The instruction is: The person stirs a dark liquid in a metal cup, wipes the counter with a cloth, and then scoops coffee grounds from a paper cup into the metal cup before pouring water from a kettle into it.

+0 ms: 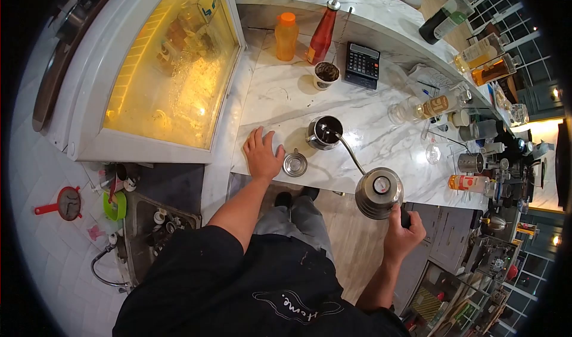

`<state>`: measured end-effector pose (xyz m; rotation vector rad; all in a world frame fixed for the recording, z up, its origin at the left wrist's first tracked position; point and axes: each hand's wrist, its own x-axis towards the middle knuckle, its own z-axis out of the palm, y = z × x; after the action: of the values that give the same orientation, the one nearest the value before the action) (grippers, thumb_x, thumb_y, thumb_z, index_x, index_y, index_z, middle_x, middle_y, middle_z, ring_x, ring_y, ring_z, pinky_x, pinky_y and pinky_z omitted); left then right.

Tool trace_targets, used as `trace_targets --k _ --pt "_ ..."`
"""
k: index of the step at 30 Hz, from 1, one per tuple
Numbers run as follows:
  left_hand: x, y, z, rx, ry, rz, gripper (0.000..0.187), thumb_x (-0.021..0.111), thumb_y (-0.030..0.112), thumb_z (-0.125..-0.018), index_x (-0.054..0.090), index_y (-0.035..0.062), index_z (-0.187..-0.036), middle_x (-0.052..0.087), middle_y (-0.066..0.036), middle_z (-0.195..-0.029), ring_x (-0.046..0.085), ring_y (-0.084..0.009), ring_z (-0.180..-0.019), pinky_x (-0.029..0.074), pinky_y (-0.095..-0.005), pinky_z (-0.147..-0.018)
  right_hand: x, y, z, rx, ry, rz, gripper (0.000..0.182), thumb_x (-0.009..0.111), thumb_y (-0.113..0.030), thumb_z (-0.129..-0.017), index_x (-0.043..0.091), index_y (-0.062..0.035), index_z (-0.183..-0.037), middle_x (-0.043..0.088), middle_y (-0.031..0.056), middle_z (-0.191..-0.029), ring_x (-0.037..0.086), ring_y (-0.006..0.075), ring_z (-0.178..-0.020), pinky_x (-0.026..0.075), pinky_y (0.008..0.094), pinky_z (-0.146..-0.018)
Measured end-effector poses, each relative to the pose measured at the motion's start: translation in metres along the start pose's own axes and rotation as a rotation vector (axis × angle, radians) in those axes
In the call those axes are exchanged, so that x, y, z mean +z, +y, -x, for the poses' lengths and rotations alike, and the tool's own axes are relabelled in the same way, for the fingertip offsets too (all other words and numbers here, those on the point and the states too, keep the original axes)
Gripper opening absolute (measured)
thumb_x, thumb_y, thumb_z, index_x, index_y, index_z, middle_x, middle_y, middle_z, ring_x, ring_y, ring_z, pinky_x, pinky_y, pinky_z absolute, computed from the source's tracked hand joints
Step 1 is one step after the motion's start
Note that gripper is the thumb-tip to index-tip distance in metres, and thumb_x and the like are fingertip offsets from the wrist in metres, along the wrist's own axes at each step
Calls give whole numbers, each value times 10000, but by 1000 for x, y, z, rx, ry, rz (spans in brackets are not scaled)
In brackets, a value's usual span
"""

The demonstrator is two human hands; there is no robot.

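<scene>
My right hand (403, 234) is wrapped round the black handle of a steel gooseneck kettle (379, 194) with a gauge in its lid. The kettle's spout reaches left to a steel cup (325, 132) holding dark contents. Whether water is flowing cannot be made out. Resting on the marble counter (268, 110), my left hand (263, 153) has its fingers spread and holds nothing. Beside its thumb lies a round metal lid (295, 164). Behind the steel cup stands a small paper cup (326, 75) with dark grounds.
An orange bottle (286, 37), a red bottle (322, 33) and a black calculator (362, 65) stand or lie at the back. A glass-fronted fridge (173, 69) is on the left, above a sink (152, 230). Several bottles and jars line the right.
</scene>
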<state>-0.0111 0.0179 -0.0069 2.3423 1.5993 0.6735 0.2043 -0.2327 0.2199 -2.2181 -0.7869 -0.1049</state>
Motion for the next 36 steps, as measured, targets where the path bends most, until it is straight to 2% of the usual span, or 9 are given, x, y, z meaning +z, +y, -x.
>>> trace_targets --k 17,23,26,36 --pt "2 0 -1 0 6 3 510 723 310 -867 640 88 -1318 500 -182 -1494 395 -388 -1438 289 -553 -1176 -6 13 1 -58 35 54 355 860 -97 -805 541 1 -684 499 82 -605 436 211 -597 362 365 -558" --pt "4 -2 1 18 20 0 509 729 299 -867 639 90 -1323 495 -185 -1493 396 -390 -1435 295 -551 -1172 -3 4 -1 -25 47 27 349 858 -72 -800 536 0 -684 504 84 -603 435 212 -597 364 363 -560" --pt "4 -1 0 20 20 2 504 731 293 -867 639 91 -1320 492 -180 -1496 395 -387 -1436 294 -548 -1173 0 8 -1 -83 57 -11 331 850 -52 -797 541 -1 -689 513 88 -608 441 216 -596 368 363 -566" --pt "3 -1 0 13 20 -11 504 733 299 -865 639 90 -1313 494 -174 -1495 396 -377 -1436 291 -544 -1174 -3 13 1 -96 45 15 313 840 -28 -778 541 -11 -690 527 91 -610 455 221 -590 388 355 -577"
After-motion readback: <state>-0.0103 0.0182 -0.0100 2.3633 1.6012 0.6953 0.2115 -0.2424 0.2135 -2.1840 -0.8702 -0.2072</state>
